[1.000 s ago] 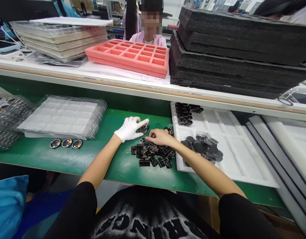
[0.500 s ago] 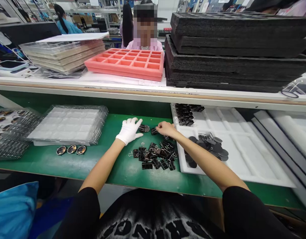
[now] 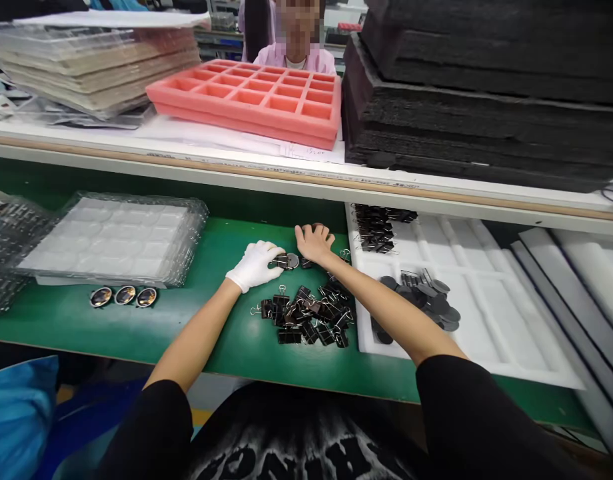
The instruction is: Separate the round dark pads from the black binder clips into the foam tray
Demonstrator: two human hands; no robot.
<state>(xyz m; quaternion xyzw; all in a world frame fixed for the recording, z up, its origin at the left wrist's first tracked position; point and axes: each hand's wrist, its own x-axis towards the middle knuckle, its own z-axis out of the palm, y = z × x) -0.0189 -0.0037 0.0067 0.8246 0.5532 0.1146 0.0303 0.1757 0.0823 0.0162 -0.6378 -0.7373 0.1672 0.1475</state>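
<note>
Nearest the operator, on the green table (image 3: 226,357), I observed a loose pile of black clips (image 3: 306,313) with wire handles, positioned on the near side of both hands. Three oval ornaments (image 3: 125,295) lay in a row to the left, well apart from the pile.

Just beyond the pile, a single binder clip (image 3: 281,261) lay immediately right of my gloved left hand (image 3: 256,267), its long axis running roughly left to right. A grey disc (image 3: 293,261) was at its right end. The left hand was the nearer of the two: thumb and forefinger bracketed the clip, but I could not tell whether they were clamped on it. My bare right hand (image 3: 314,245) was to the right and slightly farther out, fingers spread apart, palm down. I could not verify whether anything was beneath it. A second clip (image 3: 306,263) lay just on the near side of that hand.

Containers: the white tray (image 3: 476,280) at right carried dark discs (image 3: 439,307) toward its near left part and grouped clips (image 3: 374,230) at its far left corner. At left was a stack of clear trays (image 3: 116,233). Beyond, a shelf (image 3: 211,170) supported a coral foam tray (image 3: 246,100), divided into compartments, beside black foam blocks (image 3: 476,120).
</note>
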